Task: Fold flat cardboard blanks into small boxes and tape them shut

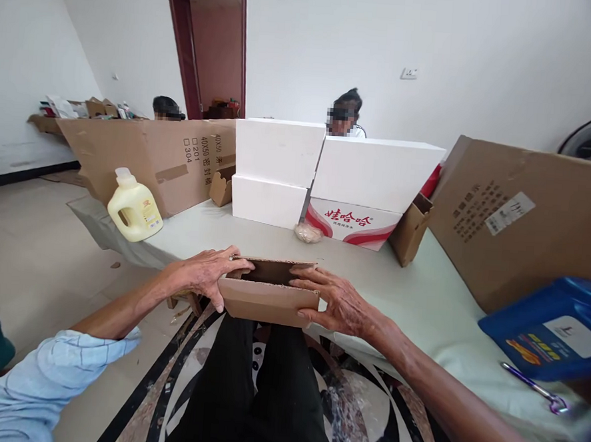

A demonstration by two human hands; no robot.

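Note:
A small brown cardboard box (270, 303) sits at the near edge of the cloth-covered table, its top open towards me. My left hand (209, 272) grips its left end, fingers over the rim and thumb on the front side. At the other end, my right hand (338, 300) holds the box with fingers reaching into the opening and thumb against the outside. The inside is dark, and I cannot make out whether it holds anything. A small pale bundle (309, 233) lies beyond the box, apart from both hands.
White boxes (278, 150) are stacked across the table's far side, one with red lettering (353, 223). A yellow jug (135, 208) stands left. Right are a blue jug (549, 330), a pen (528, 382) and a large carton (530, 229). Two people sit behind the boxes.

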